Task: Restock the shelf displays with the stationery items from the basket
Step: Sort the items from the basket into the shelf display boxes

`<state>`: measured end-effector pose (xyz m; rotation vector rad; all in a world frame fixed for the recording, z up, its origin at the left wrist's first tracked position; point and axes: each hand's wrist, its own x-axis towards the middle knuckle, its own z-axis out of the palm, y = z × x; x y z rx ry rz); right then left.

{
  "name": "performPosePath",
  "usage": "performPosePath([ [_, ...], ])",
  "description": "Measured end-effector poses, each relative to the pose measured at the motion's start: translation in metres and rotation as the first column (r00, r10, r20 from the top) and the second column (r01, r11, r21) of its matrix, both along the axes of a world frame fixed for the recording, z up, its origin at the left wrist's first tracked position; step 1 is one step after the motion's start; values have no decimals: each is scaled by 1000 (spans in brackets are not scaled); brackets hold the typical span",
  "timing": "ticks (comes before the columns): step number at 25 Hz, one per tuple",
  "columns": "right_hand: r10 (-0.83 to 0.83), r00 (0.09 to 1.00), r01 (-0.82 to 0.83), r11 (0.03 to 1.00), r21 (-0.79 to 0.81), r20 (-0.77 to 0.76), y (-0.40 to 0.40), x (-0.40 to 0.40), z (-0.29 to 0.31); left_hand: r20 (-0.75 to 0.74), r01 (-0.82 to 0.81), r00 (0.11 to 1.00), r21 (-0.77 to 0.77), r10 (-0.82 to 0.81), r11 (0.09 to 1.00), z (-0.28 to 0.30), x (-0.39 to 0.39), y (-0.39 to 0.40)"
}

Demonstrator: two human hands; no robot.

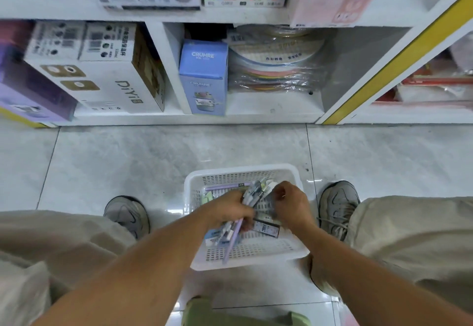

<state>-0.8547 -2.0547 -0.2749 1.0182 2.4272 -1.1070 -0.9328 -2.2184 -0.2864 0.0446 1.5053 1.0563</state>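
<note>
pickup step: left hand (225, 210) curled round a bundle of pens (236, 226) over the basket (194, 261); right hand (289, 204) at 3 o'clock pinches a packet (266, 192). next, judging: lift toward the shelf (256, 118) at 12 o'clock.

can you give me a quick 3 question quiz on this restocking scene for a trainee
1. True or false: the white basket sits on a shelf.
2. Which hand grips the bunch of pens? A) left B) right C) neither
3. Fill in: the light blue box in the bottom shelf reads ____.

Key
1. False: it rests on the floor between the person's shoes.
2. A: the left hand has its fingers curled round the pens; the right hand pinches other items in the basket.
3. CRUHRE
</note>
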Motion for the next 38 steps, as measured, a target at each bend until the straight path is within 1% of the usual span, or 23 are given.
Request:
performPosePath([
  [1,-43,999,45,987,-155,18,2,-5,10,50,-47,998,5,46,999,11,-4,-1],
  [2,-91,995,97,934,-345,34,3,-10,21,98,-83,992,2,82,997,21,-6,-1],
  [3,-113,993,119,853,-509,43,6,-13,31,149,-119,982,10,117,993,29,-8,-1],
  [4,-101,994,99,777,-622,31,10,-15,42,187,-146,973,32,138,989,39,-9,-1],
  [6,-62,998,19,674,-738,-31,19,-18,64,231,-177,962,113,147,978,61,-13,-1],
  [8,-77,995,-5,627,-779,-69,26,-21,85,246,-195,958,196,145,961,85,-16,-2],
  [10,-129,988,14,614,-789,-83,34,-26,103,269,-217,952,262,145,940,109,-22,-1],
  [12,-139,983,-8,620,-785,-119,40,-31,126,299,-250,941,291,160,923,135,-27,2],
  [14,-145,974,-46,621,-783,-172,46,-35,153,268,-233,952,319,148,919,160,-31,3],
  [17,-178,949,-98,620,-778,-261,53,-43,198,173,-180,977,348,126,920,202,-40,3],
  [20,-140,900,-201,709,-676,-413,55,-57,249,126,-207,977,384,171,900,249,-48,6],
  [23,-194,805,-205,796,-570,-560,54,-74,303,111,-244,970,446,217,861,296,-60,9],
  [26,-184,703,-192,881,-433,-687,57,-92,346,90,-316,947,423,308,849,332,-73,9],
  [28,-115,637,-168,944,-283,-762,58,-106,369,38,-390,914,364,405,846,350,-86,5],
  [29,-52,604,-180,963,-199,-795,56,-114,380,-9,-421,894,329,448,845,359,-94,2],
  [31,133,549,-218,976,13,-825,50,-129,394,-73,-492,843,292,532,820,373,-110,-2],
  [32,250,523,-222,963,153,-815,46,-138,399,-80,-533,813,297,577,792,380,-118,-3],
  [33,381,497,-208,925,319,-780,42,-146,400,-79,-571,782,309,618,761,384,-125,-4],
  [34,514,465,-171,851,497,-721,38,-156,400,-74,-599,755,324,651,732,387,-132,-5],
  [35,619,440,-128,760,637,-650,34,-163,398,-67,-616,739,336,671,712,389,-136,-6],
  [36,683,424,-98,687,720,-595,29,-169,394,-61,-618,735,347,675,705,389,-138,-7],
  [37,715,413,-88,647,757,-564,25,-177,390,-59,-610,741,356,669,708,388,-141,-8],
  [38,728,412,-85,629,772,-548,22,-184,385,-60,-598,749,366,660,713,385,-144,-8],
])
